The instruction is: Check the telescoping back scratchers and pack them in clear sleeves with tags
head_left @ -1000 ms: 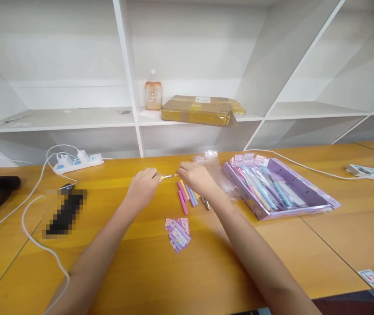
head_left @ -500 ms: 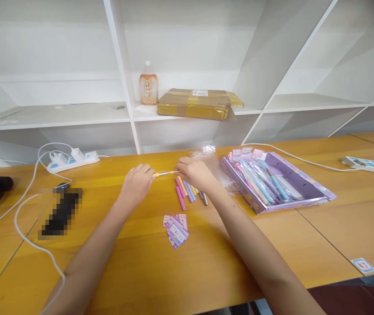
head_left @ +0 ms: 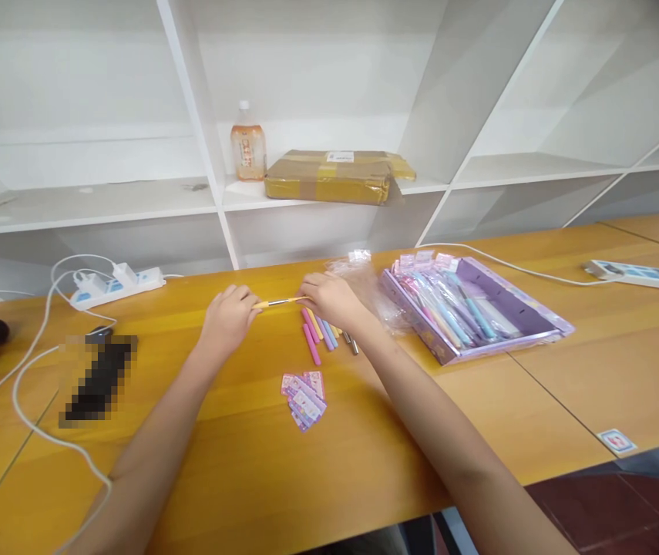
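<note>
Between my hands, above the table, a slim yellow pen-like stick [head_left: 278, 302] with a silver metal section is stretched level. My left hand [head_left: 228, 314] is closed on its yellow left end. My right hand [head_left: 330, 297] pinches the thin yellowish right end; the fingertips partly hide it. Just below my right hand lie several coloured tubes, with a pink tube [head_left: 311, 344] nearest me and short silver pieces [head_left: 353, 344] at the right. Closer to me, small purple printed cards [head_left: 307, 401] lie in an overlapping pile.
Clear plastic sleeves [head_left: 364, 281] lie behind my right hand. Right of them, a purple tray box [head_left: 537, 343] holds bagged coloured pens. A power strip [head_left: 132, 287] with white cables stands left. On the shelf are a bottle [head_left: 248, 152] and a taped carton [head_left: 329, 177].
The view has shifted slightly, so everything sits a little further left. Both hands keep their hold on the stick, and slightly more of it shows between them.
</note>
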Motion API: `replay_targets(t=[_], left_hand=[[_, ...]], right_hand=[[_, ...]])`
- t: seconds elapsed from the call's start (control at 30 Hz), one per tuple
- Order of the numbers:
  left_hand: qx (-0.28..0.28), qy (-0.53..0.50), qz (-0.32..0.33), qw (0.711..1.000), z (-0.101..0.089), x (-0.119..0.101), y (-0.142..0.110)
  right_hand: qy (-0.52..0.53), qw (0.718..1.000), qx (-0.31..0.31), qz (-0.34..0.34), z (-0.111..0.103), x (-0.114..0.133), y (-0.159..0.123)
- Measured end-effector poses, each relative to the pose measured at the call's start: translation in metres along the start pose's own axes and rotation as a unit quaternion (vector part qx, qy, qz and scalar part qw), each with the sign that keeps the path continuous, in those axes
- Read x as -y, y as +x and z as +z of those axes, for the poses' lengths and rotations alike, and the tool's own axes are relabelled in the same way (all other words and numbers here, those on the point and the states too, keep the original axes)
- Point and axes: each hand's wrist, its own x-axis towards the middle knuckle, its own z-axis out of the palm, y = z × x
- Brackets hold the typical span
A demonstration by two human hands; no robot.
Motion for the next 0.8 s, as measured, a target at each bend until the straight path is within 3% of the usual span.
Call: replay_targets(t=[0.23,0.37,0.5,0.7,0.8], left_hand=[[0.01,-0.011,-0.003,1.0,0.014,0.006,-0.001],[-0.008,-0.017,-0.023,1.0,0.017,0.017,-0.002],[-0.031,0.015,-0.064,0.997,0.008,0.045,-0.006],[-0.108,0.072,-0.114,0.985,-0.018,0.104,-0.029],[-0.111,0.068,-0.111,0.985,-0.026,0.114,-0.035]], right_hand=[[0.0,1.0,-0.001,0.003,0.012,-0.003,-0.002],[0.002,1.0,-0.015,0.02,0.019,-0.019,-0.006],[-0.009,0.995,-0.075,0.068,0.012,-0.055,-0.022],[-0.064,0.967,-0.183,0.164,-0.017,-0.122,-0.067],[-0.084,0.958,-0.207,0.18,-0.025,-0.144,-0.084]])
